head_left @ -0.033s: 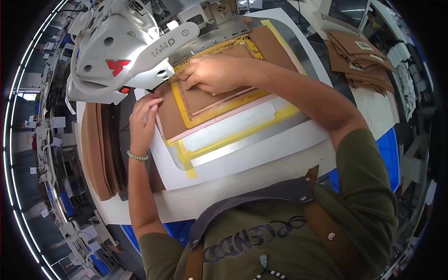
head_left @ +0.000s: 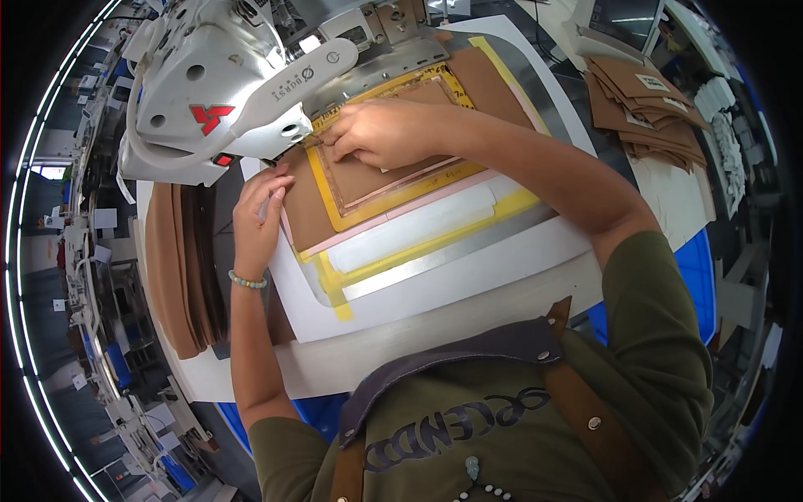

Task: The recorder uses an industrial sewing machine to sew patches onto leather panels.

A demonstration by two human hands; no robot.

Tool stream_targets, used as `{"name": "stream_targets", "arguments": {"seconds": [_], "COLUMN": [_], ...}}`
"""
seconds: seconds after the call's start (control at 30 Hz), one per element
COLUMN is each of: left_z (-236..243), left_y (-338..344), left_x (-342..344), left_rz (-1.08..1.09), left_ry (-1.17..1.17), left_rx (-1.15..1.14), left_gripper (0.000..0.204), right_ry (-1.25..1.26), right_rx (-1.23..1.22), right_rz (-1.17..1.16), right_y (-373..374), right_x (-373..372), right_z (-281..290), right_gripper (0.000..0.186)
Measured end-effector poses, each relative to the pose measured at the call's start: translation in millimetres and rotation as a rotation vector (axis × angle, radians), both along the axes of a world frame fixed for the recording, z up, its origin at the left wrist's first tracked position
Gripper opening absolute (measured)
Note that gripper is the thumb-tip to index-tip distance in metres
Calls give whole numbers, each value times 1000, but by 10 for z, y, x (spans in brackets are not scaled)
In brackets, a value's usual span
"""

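My right hand lies over the inside of a yellow rectangular frame, its bent fingers apart and their tips pressed down by the frame's left inner edge. Under the frame is a flat brown sheet, backed by a pink-edged layer and a metal plate with yellow tape. Beside the sheet's left edge is my left hand, fingers stretched out and thumb apart, the tips close under the white sewing machine head. A small pale bit shows beneath my right palm; whatever lies under the fingers is hidden.
Brown pieces stand stacked on edge at the left. More flat brown pieces with white labels are piled at the far right, near a screen. White board lies under the plate. Blue bins sit below the table edge.
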State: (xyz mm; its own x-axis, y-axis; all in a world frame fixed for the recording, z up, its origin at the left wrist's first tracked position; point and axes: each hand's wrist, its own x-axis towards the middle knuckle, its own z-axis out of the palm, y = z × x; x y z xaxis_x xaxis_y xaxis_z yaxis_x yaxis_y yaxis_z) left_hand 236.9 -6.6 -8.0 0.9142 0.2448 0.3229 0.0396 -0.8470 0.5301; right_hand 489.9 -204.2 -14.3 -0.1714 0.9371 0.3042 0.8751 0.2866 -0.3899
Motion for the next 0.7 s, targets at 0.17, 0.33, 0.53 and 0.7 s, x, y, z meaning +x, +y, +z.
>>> {"name": "stream_targets", "arguments": {"seconds": [0.17, 0.33, 0.53, 0.7], "left_z": [103, 214, 136, 58], "left_y": [-272, -573, -706, -678], "left_x": [64, 185, 319, 348], "left_rz": [-33, -186, -238, -170], "left_ry": [46, 76, 131, 150], "left_rx": [-73, 71, 344, 432], "left_gripper": [22, 27, 39, 44], "right_ry": [-125, -217, -348, -328], "right_rx": [-216, -148, -144, 72], "right_rz": [-2, -224, -421, -412], "right_y": [-144, -986, -1432, -1304], "right_x": [-41, 340, 446, 393], "right_z": [269, 517, 306, 29], "right_gripper": [28, 34, 35, 45]}}
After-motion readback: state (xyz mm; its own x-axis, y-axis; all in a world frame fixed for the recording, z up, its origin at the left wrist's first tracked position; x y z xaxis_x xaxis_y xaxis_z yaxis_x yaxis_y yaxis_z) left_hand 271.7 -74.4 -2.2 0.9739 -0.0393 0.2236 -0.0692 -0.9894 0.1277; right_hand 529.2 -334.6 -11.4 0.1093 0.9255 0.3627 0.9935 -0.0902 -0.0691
